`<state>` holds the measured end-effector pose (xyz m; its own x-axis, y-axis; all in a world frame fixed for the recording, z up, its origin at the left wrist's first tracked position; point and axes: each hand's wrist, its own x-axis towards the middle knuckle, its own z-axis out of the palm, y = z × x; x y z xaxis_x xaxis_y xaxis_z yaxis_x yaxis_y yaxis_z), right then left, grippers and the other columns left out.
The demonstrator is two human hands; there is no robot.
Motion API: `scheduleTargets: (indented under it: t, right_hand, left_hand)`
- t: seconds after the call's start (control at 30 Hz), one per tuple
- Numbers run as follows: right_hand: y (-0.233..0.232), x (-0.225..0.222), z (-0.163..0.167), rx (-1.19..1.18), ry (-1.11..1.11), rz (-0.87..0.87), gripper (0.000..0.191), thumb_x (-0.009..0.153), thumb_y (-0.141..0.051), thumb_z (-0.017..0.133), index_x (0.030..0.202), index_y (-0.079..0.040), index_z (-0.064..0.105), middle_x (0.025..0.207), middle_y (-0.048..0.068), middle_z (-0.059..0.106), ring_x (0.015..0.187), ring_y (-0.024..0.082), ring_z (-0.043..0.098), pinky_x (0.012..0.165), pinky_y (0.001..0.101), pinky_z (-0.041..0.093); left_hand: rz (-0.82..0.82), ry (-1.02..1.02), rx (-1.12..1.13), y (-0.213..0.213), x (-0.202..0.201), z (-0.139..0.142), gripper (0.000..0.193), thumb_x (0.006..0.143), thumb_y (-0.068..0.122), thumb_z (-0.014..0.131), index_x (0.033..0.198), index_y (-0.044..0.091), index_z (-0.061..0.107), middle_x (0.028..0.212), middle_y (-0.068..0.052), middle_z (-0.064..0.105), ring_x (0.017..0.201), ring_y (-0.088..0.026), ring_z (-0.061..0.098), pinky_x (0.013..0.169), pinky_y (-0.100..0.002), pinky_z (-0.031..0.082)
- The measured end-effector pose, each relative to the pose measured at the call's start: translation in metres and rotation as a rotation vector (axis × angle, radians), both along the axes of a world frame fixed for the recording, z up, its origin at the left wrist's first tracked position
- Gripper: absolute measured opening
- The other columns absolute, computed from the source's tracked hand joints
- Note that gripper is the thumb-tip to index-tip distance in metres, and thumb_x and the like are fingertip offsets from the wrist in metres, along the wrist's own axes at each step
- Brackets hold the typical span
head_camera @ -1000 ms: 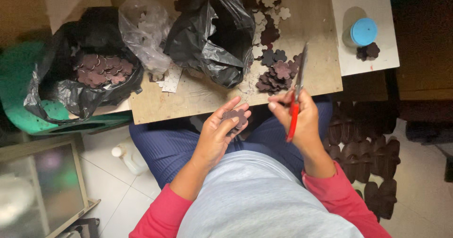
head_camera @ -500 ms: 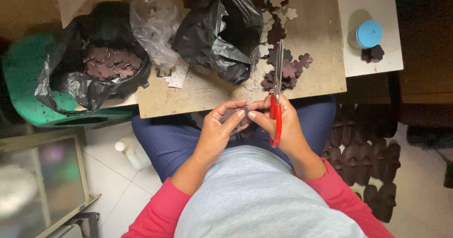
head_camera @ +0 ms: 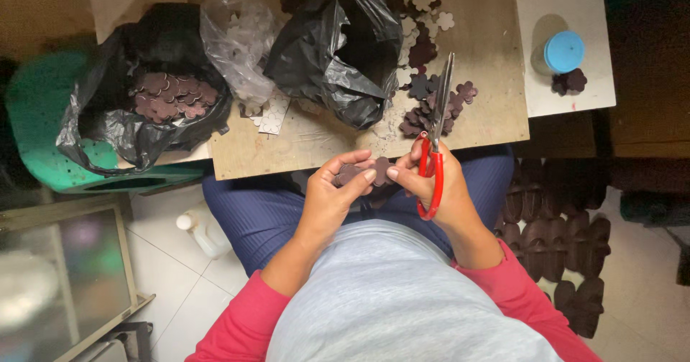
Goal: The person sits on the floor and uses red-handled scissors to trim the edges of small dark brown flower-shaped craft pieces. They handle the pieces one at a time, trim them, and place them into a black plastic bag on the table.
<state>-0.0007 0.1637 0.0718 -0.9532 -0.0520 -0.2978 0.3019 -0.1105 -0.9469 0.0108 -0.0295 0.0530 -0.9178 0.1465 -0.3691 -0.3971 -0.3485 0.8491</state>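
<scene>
A black bag (head_camera: 147,114) at the tabletop's (head_camera: 302,143) left edge holds brown flower pieces; hands meet on one flower piece (head_camera: 363,172), right hand (head_camera: 435,186) gripping red scissors (head_camera: 435,146)

Work area seen from above, dim light.
Wooden table (head_camera: 496,60); white side table (head_camera: 553,3); pale tiled floor (head_camera: 172,290).

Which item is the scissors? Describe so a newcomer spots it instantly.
Start at the wooden board across the person's lap, then drop to its near edge, where the right hand sits. The scissors stand there, blades pointing away: the only red-handled metal thing among dark flower-shaped pieces.
</scene>
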Motion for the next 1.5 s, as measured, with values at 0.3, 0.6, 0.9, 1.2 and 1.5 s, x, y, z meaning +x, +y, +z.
scheduleTargets:
  t: [0.3,0.6,0.9,1.2,1.5]
  right_hand:
    - [0.003,0.0,-0.002,-0.033,-0.037,0.008,0.038,0.08,0.0,0.079,0.102,-0.01,0.049,0.092,0.005,0.069,0.073,0.007,0.061,0.061,0.0222,0.048]
    - [0.022,-0.01,-0.009,-0.126,0.045,-0.237,0.032,0.088,-0.001,0.076,0.104,-0.01,0.049,0.09,0.009,0.07,0.062,0.01,0.058,0.055,0.0249,0.048]
    - [0.011,-0.001,-0.009,-0.017,-0.058,0.039,0.039,0.081,-0.005,0.081,0.102,-0.01,0.049,0.084,0.002,0.063,0.068,0.007,0.058,0.057,0.0233,0.049]
    - [0.029,-0.004,-0.015,0.067,-0.056,0.003,0.034,0.085,-0.003,0.077,0.104,-0.009,0.049,0.092,0.009,0.07,0.071,0.008,0.062,0.06,0.0233,0.05]
    - [0.021,-0.001,-0.01,-0.037,-0.007,-0.032,0.035,0.086,-0.004,0.076,0.104,-0.011,0.047,0.102,0.01,0.075,0.071,0.005,0.062,0.059,0.0206,0.048]
  left_hand:
    - [0.003,0.041,-0.061,0.007,0.001,-0.001,0.03,0.089,0.004,0.076,0.118,0.0,0.071,0.104,-0.003,0.072,0.087,-0.007,0.068,0.073,-0.021,0.055]
    - [0.049,0.032,-0.118,0.01,-0.005,0.0,0.026,0.089,0.005,0.076,0.115,0.002,0.072,0.098,-0.002,0.071,0.085,-0.007,0.068,0.073,-0.025,0.061]
    - [0.062,0.032,-0.078,0.019,-0.008,-0.013,0.023,0.091,0.004,0.075,0.114,0.001,0.071,0.103,-0.003,0.071,0.087,-0.007,0.067,0.075,-0.024,0.06]
    - [0.188,0.0,-0.1,0.02,-0.01,-0.012,0.025,0.092,0.008,0.074,0.116,0.003,0.069,0.106,-0.002,0.07,0.091,-0.007,0.067,0.074,-0.024,0.06]
    - [0.134,0.002,-0.072,0.025,-0.006,-0.015,0.026,0.092,0.008,0.075,0.117,0.003,0.07,0.105,-0.003,0.07,0.089,-0.008,0.067,0.075,-0.024,0.06]
